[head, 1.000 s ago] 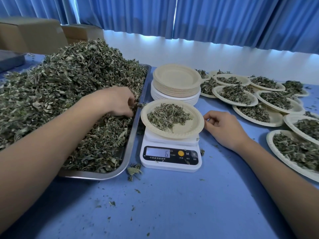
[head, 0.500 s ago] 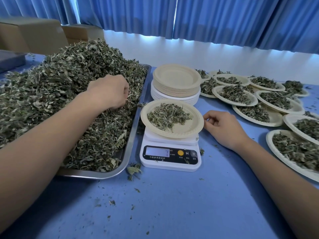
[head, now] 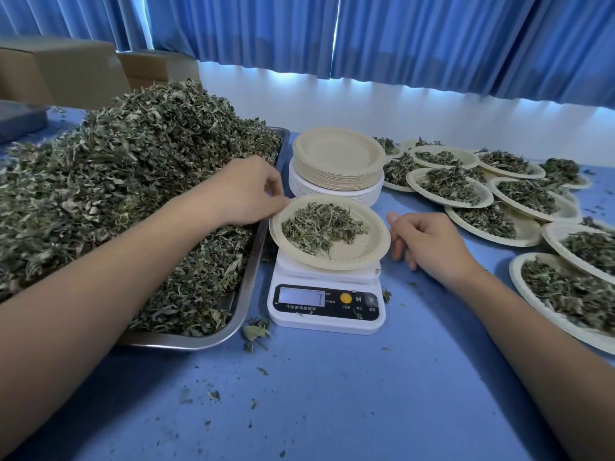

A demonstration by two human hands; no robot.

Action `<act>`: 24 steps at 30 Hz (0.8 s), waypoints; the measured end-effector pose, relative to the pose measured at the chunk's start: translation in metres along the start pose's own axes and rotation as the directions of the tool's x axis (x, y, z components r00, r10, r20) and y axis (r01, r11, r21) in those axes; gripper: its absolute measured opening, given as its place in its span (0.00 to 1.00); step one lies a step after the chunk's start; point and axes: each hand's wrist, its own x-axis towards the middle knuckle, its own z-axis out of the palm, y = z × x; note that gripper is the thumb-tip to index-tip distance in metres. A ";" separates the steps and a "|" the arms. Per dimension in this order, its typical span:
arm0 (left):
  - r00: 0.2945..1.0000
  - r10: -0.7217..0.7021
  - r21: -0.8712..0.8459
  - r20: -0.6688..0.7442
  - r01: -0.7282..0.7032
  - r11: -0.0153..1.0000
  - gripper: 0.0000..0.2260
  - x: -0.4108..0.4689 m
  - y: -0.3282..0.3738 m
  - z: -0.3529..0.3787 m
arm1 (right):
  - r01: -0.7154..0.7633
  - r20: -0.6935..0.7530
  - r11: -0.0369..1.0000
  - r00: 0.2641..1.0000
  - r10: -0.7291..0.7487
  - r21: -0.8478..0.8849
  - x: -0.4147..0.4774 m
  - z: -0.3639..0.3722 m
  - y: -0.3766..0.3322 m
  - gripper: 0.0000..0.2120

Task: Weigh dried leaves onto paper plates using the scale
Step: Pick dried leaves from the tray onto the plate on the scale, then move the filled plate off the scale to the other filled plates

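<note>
A paper plate (head: 362, 256) carrying a loose scatter of dried leaves (head: 319, 226) sits on the white scale (head: 327, 304) near the middle of the blue tabletop (head: 332, 394). From my remote seat I read the display as a single digit, seemingly a 7.

The left hand (head: 246, 191) reaches across the right rim of the steel tray (head: 248, 291), its fingers bunched at the plate's far-left rim. I cannot tell whether they pinch any leaves or touch the plate. The right hand (head: 429, 242) rests on the tabletop just beside the plate's right rim, fingers loosely curled and holding nothing.

The tray runs along the tabletop's left side under a tall heap of leaves (head: 126, 181) that spills past its rim. A small clump of stray leaves (head: 256, 332) lies between the tray's near corner and the scale, with crumbs dotted toward the near edge.

Just behind the scale, toward the far edge, stands a stack of empty plates (head: 337, 161). Filled plates (head: 449, 186) overlap one another from there to the right edge. Cardboard boxes (head: 63, 71) sit at the far-left corner, and blue curtains (head: 399, 38) hang behind the tabletop.
</note>
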 end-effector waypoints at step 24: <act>0.936 -0.154 -0.711 0.316 0.342 0.614 0.07 0.099 0.162 0.078 | -0.399 -0.137 0.912 0.902 0.409 0.096 0.066 -0.166 0.018 0.07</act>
